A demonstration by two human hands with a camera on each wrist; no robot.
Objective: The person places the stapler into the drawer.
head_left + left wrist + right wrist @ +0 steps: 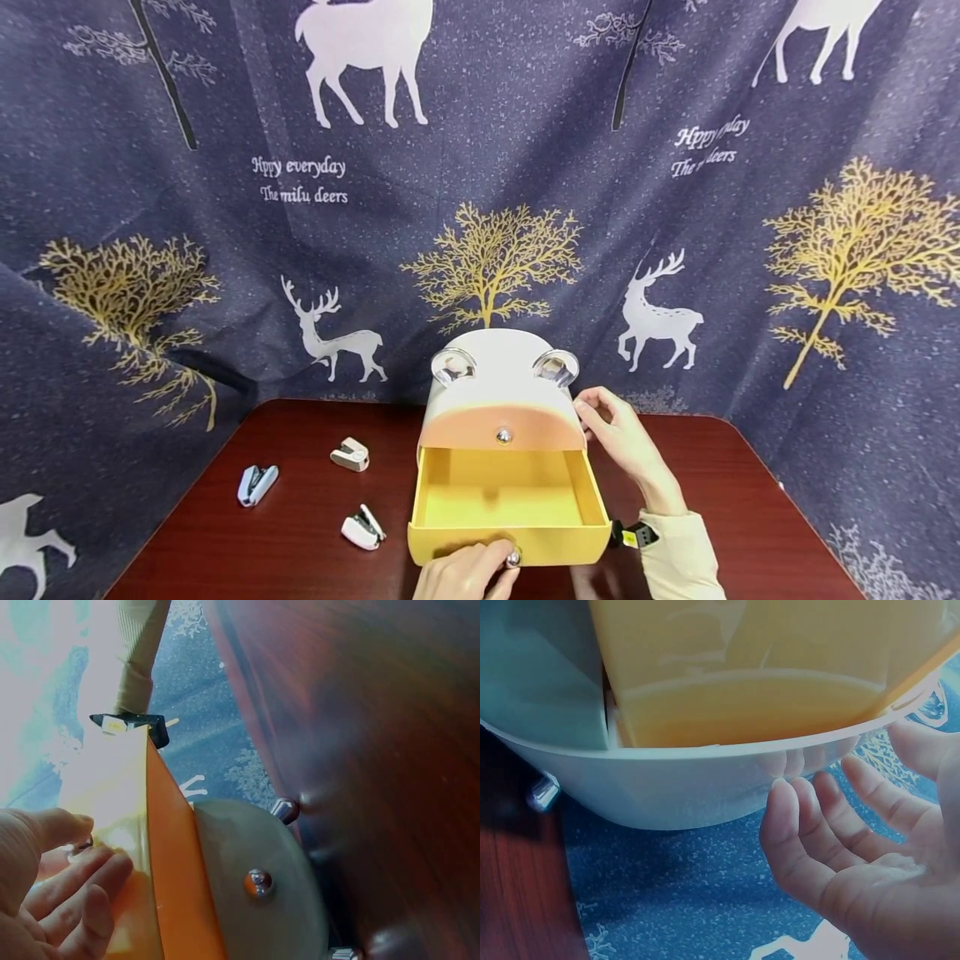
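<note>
Head view: the yellow drawer (555,546) sticks out of the white box (497,367); opening it seems the step. Left wrist: the left hand (60,889) pinches its silver knob (80,848). Right wrist: the right hand (855,862), loosely bent, holds nothing; more sliding would need a steady box.

Three staplers (350,455) left of drawer (562,545)

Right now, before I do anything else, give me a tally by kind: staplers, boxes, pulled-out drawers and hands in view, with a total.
Staplers: 3
Box: 1
Pulled-out drawer: 1
Hands: 2, left hand and right hand
Total: 7
</note>
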